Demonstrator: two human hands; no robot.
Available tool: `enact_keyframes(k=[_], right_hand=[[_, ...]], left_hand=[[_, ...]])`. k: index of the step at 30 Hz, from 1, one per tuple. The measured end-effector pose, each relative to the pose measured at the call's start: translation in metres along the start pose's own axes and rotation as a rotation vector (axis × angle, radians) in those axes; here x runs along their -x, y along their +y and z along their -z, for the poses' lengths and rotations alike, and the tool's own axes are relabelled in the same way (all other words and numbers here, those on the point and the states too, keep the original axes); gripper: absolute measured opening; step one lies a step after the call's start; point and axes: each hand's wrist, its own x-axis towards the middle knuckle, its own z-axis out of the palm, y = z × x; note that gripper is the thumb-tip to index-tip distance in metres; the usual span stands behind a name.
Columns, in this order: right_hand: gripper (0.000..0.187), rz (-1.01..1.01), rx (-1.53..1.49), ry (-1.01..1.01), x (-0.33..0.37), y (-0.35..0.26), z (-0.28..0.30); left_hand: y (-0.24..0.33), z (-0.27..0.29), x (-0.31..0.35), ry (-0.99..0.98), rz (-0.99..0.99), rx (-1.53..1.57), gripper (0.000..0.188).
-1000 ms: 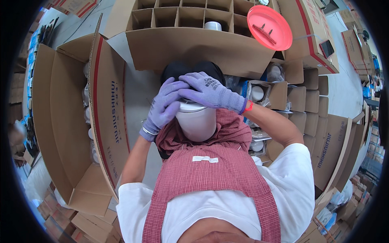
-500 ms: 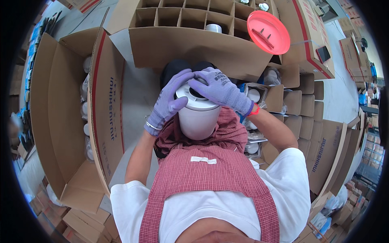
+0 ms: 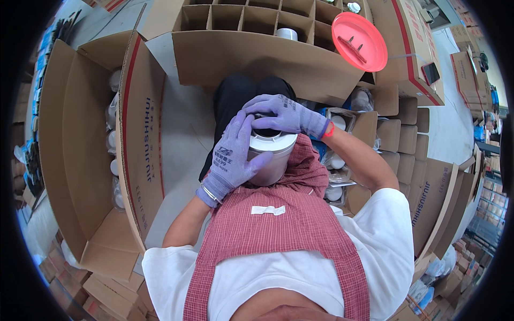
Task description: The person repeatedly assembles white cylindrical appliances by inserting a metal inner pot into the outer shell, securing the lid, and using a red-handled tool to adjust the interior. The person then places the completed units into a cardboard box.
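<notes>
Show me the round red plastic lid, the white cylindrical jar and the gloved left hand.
Round red plastic lid (image 3: 359,41), head view, flat middle.
White cylindrical jar (image 3: 273,160), head view, side wall.
Gloved left hand (image 3: 231,158), head view, back of the hand.

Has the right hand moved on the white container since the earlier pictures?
Yes. The right hand earlier lay flat over the white container; its fingers now curl over the far rim, so the dark opening shows. The left hand grips its side.

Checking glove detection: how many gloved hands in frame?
2. Left hand wraps the left side of the white cylindrical container; right hand lies across its top. No other hands visible.
</notes>
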Motion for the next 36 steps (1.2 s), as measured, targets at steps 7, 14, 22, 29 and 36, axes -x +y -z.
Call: enact_keyframes(k=[7,14,22,29,36], right_hand=[[0.066,-0.277,0.23,0.325,0.142,-0.046,-0.01],[0.056,-0.426,0.382,0.48,0.174,-0.056,-0.048],[0.045,-0.349,-0.46,0.856,0.128,-0.023,-0.073],[0.047,0.174,0.242,0.825,0.102,-0.025,0.001],[0.042,-0.108,-0.341,0.862,0.099,0.003,0.018]], left_hand=[[-0.072,-0.09,0.012,0.012,0.382,0.581,0.053],[-0.037,-0.044,-0.003,-0.365,0.643,1.014,0.033],[0.017,0.006,-0.039,-0.112,-0.443,0.126,0.037],[0.015,0.02,-0.066,-0.083,0.283,0.744,0.03],[0.015,0.023,-0.093,-0.138,0.329,0.788,0.029]])
